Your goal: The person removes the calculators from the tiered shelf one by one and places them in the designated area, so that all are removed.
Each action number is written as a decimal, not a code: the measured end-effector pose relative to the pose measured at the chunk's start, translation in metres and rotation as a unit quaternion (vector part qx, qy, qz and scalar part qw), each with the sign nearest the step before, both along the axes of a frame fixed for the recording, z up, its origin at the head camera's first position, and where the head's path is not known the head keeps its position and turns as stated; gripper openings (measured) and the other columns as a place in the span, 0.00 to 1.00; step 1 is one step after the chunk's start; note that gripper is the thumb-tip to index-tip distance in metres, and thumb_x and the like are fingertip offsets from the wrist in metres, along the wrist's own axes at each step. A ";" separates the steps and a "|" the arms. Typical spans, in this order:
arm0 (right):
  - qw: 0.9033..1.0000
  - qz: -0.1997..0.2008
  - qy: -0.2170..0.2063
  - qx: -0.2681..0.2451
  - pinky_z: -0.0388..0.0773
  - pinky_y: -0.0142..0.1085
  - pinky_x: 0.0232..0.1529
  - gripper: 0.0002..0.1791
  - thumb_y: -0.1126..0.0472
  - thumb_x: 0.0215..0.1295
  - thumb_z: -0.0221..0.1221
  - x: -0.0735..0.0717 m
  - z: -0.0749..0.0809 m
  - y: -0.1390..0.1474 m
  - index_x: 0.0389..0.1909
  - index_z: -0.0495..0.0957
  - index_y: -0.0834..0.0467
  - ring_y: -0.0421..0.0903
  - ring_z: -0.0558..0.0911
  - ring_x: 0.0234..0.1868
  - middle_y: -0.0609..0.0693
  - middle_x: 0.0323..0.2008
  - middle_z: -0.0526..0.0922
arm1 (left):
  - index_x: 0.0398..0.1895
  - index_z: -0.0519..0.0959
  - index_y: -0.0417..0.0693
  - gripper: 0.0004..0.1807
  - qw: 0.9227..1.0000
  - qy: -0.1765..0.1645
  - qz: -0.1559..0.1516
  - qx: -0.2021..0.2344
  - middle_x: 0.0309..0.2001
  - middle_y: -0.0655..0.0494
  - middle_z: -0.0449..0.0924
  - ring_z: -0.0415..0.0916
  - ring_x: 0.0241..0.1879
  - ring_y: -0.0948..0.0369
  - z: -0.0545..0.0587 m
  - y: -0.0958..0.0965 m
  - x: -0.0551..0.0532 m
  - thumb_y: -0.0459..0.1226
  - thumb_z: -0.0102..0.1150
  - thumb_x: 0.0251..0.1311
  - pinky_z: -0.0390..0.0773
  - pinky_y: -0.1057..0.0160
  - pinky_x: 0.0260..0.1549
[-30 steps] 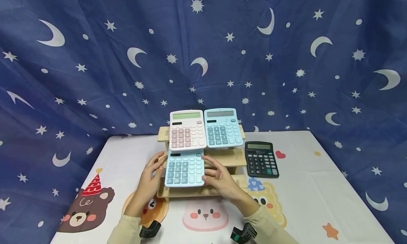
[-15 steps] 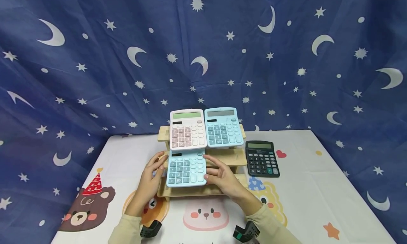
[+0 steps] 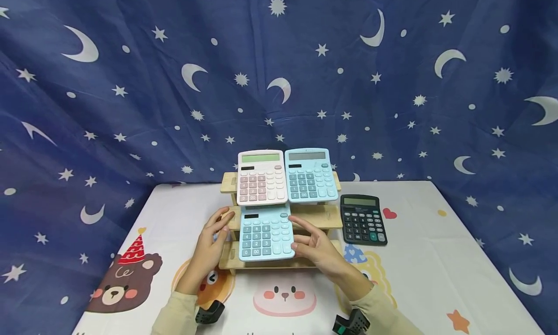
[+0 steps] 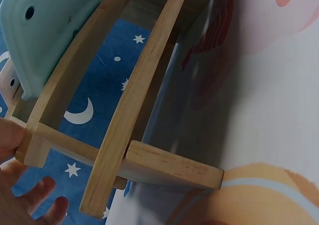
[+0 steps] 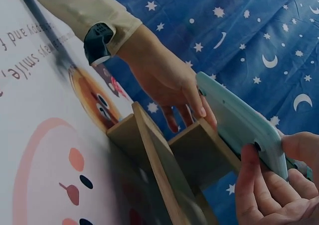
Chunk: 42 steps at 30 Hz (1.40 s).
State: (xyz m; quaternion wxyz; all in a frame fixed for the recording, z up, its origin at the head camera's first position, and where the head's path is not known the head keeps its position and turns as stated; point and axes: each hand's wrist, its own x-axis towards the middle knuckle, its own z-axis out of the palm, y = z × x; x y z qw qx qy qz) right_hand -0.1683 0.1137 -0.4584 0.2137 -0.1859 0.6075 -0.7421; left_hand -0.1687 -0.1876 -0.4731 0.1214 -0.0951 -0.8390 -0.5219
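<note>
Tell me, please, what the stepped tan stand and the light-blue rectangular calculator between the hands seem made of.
Stepped tan stand: probably wood, seemingly unpainted; grain runs along its slats. Light-blue rectangular calculator: likely matte plastic, given its smooth, dull back and rounded corners.

forearms (image 3: 358,279) extended forward | left hand (image 3: 208,243): fingers (image 4: 40,189) loosely spread | right hand (image 3: 321,251): pinching (thumb (image 5: 301,146) opposing fingers)

Place: staged tabletop recording set-up; building type undetermined. Evidence: blue star-and-moon curtain (image 3: 301,90), 9 through 12 to 3 o'clock; white cartoon-printed tablecloth (image 3: 418,267) at 6 o'clock; calculators (image 3: 311,175) on stepped wooden rack (image 3: 316,216) near centre; black wrist cameras (image 3: 351,321) at 5 and 7 o'clock.
</note>
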 end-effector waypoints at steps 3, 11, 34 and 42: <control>1.000 0.007 0.007 -0.003 0.85 0.33 0.50 0.40 0.72 0.70 0.55 0.002 -0.002 0.006 0.80 0.50 0.58 0.41 0.88 0.48 0.75 0.64 0.73 | 0.69 0.73 0.38 0.21 1.000 -0.001 -0.001 -0.001 0.76 0.45 0.62 0.56 0.76 0.41 0.000 0.000 0.000 0.33 0.46 0.76 0.58 0.36 0.72; 0.999 0.030 0.025 -0.025 0.83 0.37 0.55 0.40 0.73 0.71 0.52 0.007 -0.005 0.019 0.80 0.46 0.63 0.45 0.87 0.54 0.77 0.64 0.71 | 0.68 0.73 0.38 0.21 1.000 0.006 -0.001 0.001 0.76 0.45 0.62 0.56 0.76 0.41 -0.001 -0.001 0.000 0.33 0.46 0.76 0.59 0.36 0.72; 1.000 0.002 0.023 0.003 0.84 0.28 0.45 0.36 0.69 0.74 0.53 0.021 -0.002 0.057 0.78 0.51 0.67 0.42 0.87 0.53 0.51 0.61 0.83 | 0.68 0.73 0.37 0.21 1.000 0.006 -0.006 0.005 0.76 0.45 0.62 0.57 0.76 0.41 -0.001 0.000 -0.002 0.32 0.46 0.76 0.60 0.38 0.71; 1.000 0.021 0.018 -0.011 0.86 0.31 0.45 0.31 0.70 0.75 0.50 0.015 0.002 0.075 0.76 0.55 0.70 0.41 0.88 0.51 0.46 0.54 0.87 | 0.68 0.73 0.37 0.21 1.000 0.002 -0.007 0.004 0.76 0.44 0.61 0.56 0.76 0.40 0.000 0.000 0.000 0.32 0.46 0.76 0.60 0.38 0.71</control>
